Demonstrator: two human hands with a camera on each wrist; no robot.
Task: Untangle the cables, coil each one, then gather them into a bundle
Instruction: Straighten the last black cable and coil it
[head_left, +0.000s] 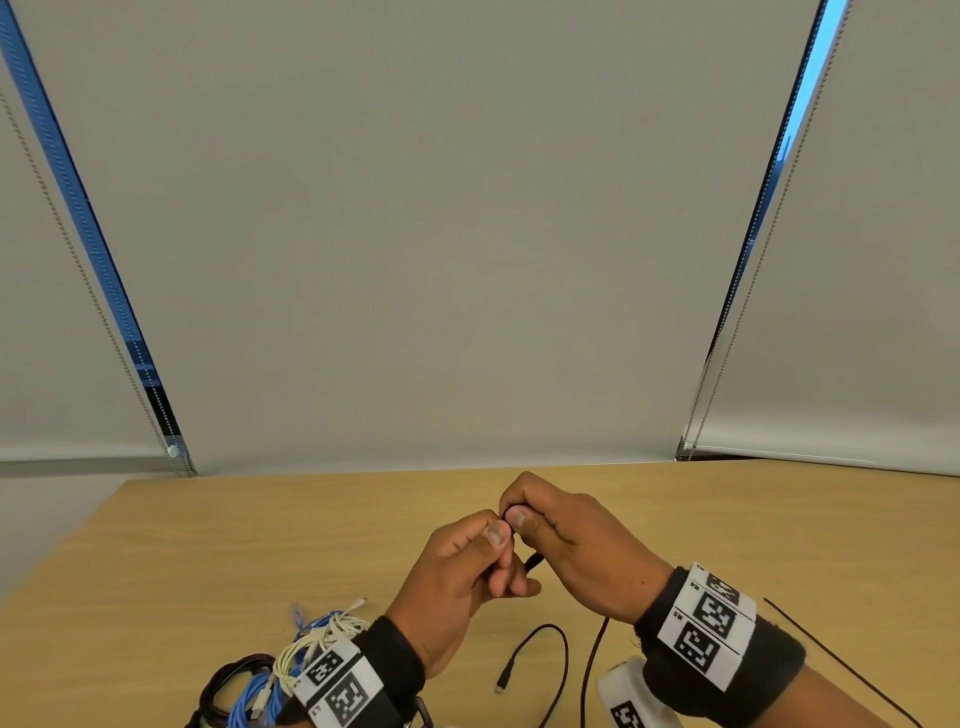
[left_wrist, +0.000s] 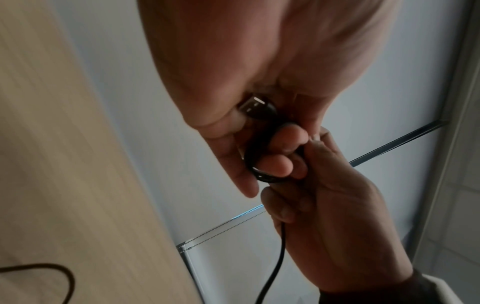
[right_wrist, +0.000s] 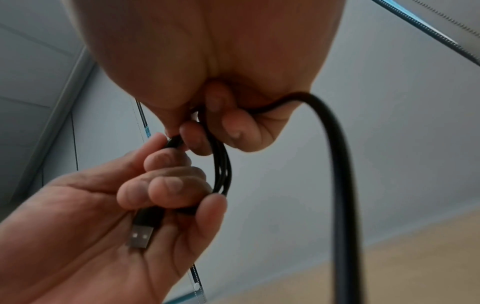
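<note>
Above the wooden table (head_left: 208, 545), the left hand (head_left: 457, 577) and the right hand (head_left: 571, 540) both pinch with curled fingers a small coil of the black cable (right_wrist: 221, 164), whose loose end lies on the table.

Black cable (right_wrist: 337, 164), blue cable (head_left: 249, 696), white cable (head_left: 311, 639), tan wood-grain table (head_left: 260, 545).
</note>
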